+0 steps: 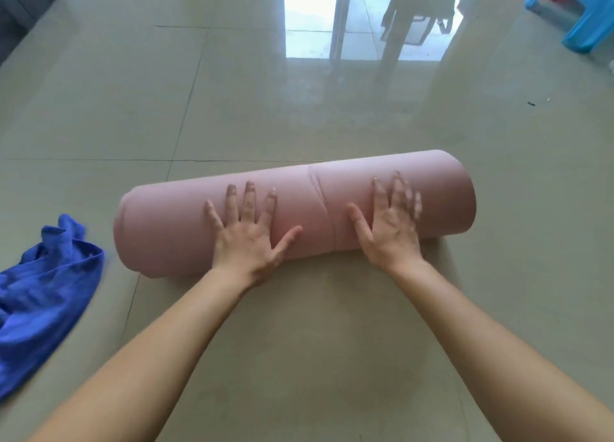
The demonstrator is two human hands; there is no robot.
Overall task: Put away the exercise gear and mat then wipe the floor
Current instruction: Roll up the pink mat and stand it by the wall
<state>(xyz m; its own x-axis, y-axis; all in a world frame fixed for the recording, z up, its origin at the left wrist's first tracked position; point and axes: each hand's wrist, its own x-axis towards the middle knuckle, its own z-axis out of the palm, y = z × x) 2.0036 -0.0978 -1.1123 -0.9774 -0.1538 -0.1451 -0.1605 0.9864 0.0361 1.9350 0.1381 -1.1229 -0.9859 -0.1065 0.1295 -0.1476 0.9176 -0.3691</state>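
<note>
A pink exercise mat [319,195], rolled into a thick cylinder, lies across the tiled floor in the middle of the head view. My left hand [247,232] presses flat on the roll's left half with its fingers spread and straight. My right hand [390,222] lies flat on the right half, fingers straight and slightly blurred. A crumpled blue cloth [43,292] rests on the floor at the left, just beside the mat's left end.
Glossy beige floor tiles [232,92] stretch out beyond the mat, mirroring a bright window. A blue plastic stool [584,19] stands at the far right. Small dark specks [531,103] lie on the floor at right.
</note>
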